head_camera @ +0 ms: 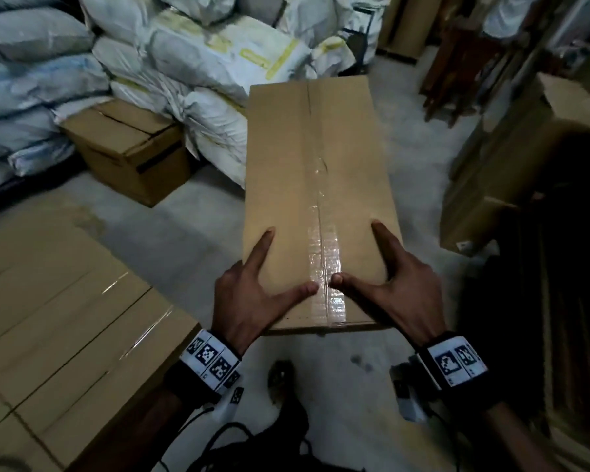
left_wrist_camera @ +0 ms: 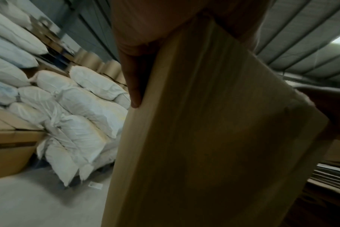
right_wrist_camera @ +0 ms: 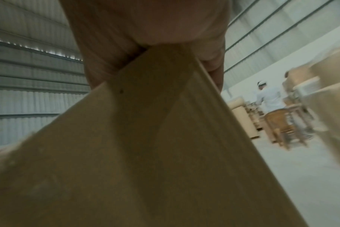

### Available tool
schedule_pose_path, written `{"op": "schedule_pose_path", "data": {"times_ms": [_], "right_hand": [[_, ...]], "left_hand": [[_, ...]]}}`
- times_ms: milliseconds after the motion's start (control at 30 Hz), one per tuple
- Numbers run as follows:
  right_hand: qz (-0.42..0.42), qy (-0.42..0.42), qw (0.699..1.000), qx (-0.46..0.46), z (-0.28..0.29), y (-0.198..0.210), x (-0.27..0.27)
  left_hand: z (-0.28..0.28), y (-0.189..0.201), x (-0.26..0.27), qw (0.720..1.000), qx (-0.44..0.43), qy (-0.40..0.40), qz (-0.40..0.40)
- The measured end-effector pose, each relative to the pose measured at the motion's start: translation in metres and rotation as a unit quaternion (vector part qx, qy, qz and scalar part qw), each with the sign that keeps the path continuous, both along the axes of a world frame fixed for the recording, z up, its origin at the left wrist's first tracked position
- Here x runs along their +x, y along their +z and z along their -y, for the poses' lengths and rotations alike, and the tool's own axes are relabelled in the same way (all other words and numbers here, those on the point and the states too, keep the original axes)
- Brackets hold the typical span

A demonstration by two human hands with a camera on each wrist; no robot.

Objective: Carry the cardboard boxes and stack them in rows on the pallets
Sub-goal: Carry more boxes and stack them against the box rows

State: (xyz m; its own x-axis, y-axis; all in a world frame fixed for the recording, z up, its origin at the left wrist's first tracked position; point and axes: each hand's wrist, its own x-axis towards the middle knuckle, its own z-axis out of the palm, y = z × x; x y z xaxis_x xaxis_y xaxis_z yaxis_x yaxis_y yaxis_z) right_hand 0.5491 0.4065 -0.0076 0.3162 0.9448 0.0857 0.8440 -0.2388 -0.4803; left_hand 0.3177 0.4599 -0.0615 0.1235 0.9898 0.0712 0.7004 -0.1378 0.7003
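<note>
A long, flat cardboard box (head_camera: 315, 172) sealed with clear tape is held above the floor, pointing away from me. My left hand (head_camera: 252, 294) grips its near left corner, thumb and index finger spread on top and the other fingers down the side. On the near right corner my right hand (head_camera: 392, 284) holds it the same way, and the two thumbs almost meet at the tape. In the left wrist view the box (left_wrist_camera: 213, 138) fills the frame with a finger (left_wrist_camera: 134, 86) along its edge. Its underside (right_wrist_camera: 145, 153) also fills the right wrist view.
Taped cardboard boxes (head_camera: 55, 318) lie in rows low at my left. An open-topped box (head_camera: 130, 148) and heaped white sacks (head_camera: 201, 56) stand ahead left. More boxes (head_camera: 508, 172) and wooden furniture (head_camera: 457, 73) are at the right. A person (right_wrist_camera: 270, 98) stands far off. Grey floor runs between.
</note>
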Motion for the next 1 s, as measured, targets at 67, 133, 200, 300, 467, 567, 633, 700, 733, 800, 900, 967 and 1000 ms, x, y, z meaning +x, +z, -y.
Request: {"op": "schedule_pose_path", "data": {"times_ms": [67,133,200,300,467,567,633,700,733,800,900,967,1000], "right_hand": [[-0.002,0.009,1.0,-0.002,-0.052,0.003,0.01],[-0.006,0.028,1.0,0.001,-0.109,0.008,0.016],[-0.015,0.048,0.999,0.008,-0.163,0.011,0.021],[-0.018,0.069,0.997,0.018,-0.235,0.009,0.019],[-0.035,0.138,0.99,0.0,-0.359,0.004,-0.003],[-0.036,0.19,0.981,-0.01,-0.437,-0.002,-0.021],[-0.05,0.219,0.974,-0.012,-0.495,-0.008,-0.034],[-0.058,0.245,0.968,-0.01,-0.555,-0.014,-0.049],[-0.06,0.259,0.964,-0.008,-0.583,-0.017,-0.057],[-0.077,0.285,0.955,-0.006,-0.645,-0.02,-0.073],[-0.079,0.324,0.943,-0.003,-0.726,-0.015,-0.103],[-0.083,0.352,0.932,-0.008,-0.777,-0.011,-0.127],[-0.083,0.37,0.925,-0.012,-0.804,-0.011,-0.14]], "left_hand": [[-0.048,0.002,0.008,1.0,-0.007,0.015,0.003],[-0.099,0.008,0.014,0.999,-0.004,0.036,-0.006],[-0.145,0.012,0.016,0.998,-0.003,0.052,-0.017],[-0.201,0.019,0.011,0.997,-0.002,0.079,-0.02],[-0.29,0.025,-0.013,0.989,-0.001,0.144,-0.035],[-0.345,0.024,-0.029,0.982,0.003,0.184,-0.044],[-0.388,0.023,-0.04,0.974,0.0,0.22,-0.061],[-0.432,0.02,-0.053,0.965,-0.007,0.253,-0.065],[-0.454,0.019,-0.059,0.962,-0.007,0.265,-0.064],[-0.502,0.022,-0.07,0.953,-0.005,0.295,-0.066],[-0.563,0.041,-0.084,0.936,-0.017,0.345,-0.074],[-0.603,0.048,-0.101,0.923,-0.011,0.377,-0.078],[-0.622,0.046,-0.113,0.916,-0.006,0.394,-0.082]]}}
